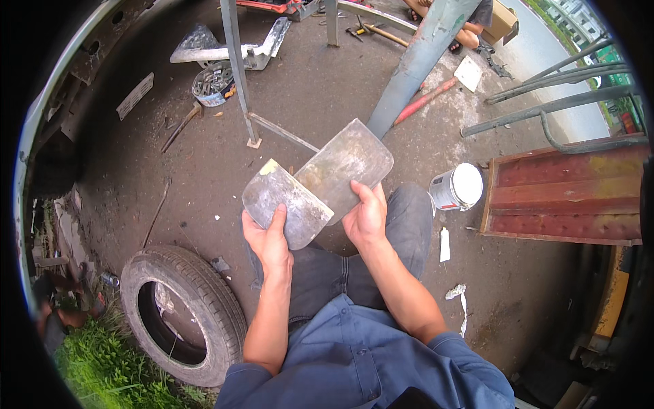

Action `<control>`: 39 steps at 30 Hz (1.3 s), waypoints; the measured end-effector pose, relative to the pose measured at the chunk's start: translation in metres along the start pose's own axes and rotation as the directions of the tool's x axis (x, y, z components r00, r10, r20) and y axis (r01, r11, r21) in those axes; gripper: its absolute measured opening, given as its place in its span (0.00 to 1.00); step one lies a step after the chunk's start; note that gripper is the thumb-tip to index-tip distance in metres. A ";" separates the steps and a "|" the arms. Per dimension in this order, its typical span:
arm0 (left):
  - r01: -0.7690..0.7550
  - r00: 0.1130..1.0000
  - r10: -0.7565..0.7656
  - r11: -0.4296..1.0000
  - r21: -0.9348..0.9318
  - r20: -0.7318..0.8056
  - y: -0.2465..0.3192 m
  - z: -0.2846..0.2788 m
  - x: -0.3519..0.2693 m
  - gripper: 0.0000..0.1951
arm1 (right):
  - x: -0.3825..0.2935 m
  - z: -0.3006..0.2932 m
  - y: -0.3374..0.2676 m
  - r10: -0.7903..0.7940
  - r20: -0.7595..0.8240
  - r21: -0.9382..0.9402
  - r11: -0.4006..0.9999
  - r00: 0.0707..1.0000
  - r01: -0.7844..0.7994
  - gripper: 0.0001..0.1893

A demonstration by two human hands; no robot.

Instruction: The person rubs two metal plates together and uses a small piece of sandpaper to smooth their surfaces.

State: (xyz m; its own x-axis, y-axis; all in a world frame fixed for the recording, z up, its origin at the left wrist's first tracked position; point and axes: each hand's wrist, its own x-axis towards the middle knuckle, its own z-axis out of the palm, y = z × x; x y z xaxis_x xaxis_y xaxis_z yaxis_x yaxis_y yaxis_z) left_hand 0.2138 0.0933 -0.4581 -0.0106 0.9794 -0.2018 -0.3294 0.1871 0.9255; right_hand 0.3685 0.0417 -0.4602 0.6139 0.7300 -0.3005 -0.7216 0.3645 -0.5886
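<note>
My left hand (271,240) grips a smaller flat grey plate (286,202) by its near edge, thumb on top. The plate has rounded corners, whitish smears and a pale yellow patch at its far corner. In my right hand (369,217) is a larger flat grey plate (347,156), scuffed and stained, also with rounded corners. The smaller plate's straight edge overlaps the larger one; whether they touch, I cannot tell. Both plates are held above my lap. A lidded white bucket (457,186) stands right of my knee, and a white tube (444,245) lies nearer me.
A tyre (184,312) lies at left. Ahead are a metal post (235,66), a thick slanted beam (419,66) and a tub of metal parts (213,84). A red-handled tool (426,105) and a hammer (181,128) lie around. A red metal panel (564,191) is at right; another person (467,36) crouches ahead.
</note>
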 end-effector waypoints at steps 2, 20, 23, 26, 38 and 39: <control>-0.013 0.999 0.012 1.000 -0.006 -0.053 0.008 -0.004 0.004 0.22 | -0.001 -0.005 -0.004 0.045 0.024 0.052 0.998 0.999 -0.047 0.24; -0.191 0.973 0.205 0.973 0.132 -0.109 -0.001 -0.008 0.010 0.23 | -0.026 0.001 0.014 -0.044 0.285 -0.221 0.969 0.958 0.110 0.22; -0.189 0.972 0.204 0.973 0.129 -0.114 0.008 -0.009 0.013 0.22 | -0.025 -0.015 0.010 0.024 0.353 -0.471 0.869 0.935 0.155 0.20; -0.122 0.988 0.127 0.991 0.063 -0.092 0.018 -0.011 0.013 0.22 | -0.020 -0.012 0.002 0.007 0.349 -0.512 0.839 0.937 0.185 0.20; -0.140 0.988 0.152 0.966 0.218 -0.038 0.005 -0.017 0.015 0.21 | -0.036 -0.004 -0.015 0.098 0.390 -0.745 0.619 0.916 0.251 0.19; -0.139 0.988 0.151 0.965 0.221 -0.038 0.003 -0.017 0.013 0.21 | -0.035 -0.005 -0.018 0.099 0.388 -0.744 0.620 0.916 0.248 0.19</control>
State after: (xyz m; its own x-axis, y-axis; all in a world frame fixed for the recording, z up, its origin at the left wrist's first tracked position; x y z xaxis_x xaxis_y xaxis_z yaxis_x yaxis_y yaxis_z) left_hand 0.1966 0.1055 -0.4632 -0.0964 0.9928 -0.0716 -0.1074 0.0612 0.9923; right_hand 0.3617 0.0063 -0.4426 0.3670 0.9293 -0.0424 -0.0569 -0.0231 -0.9981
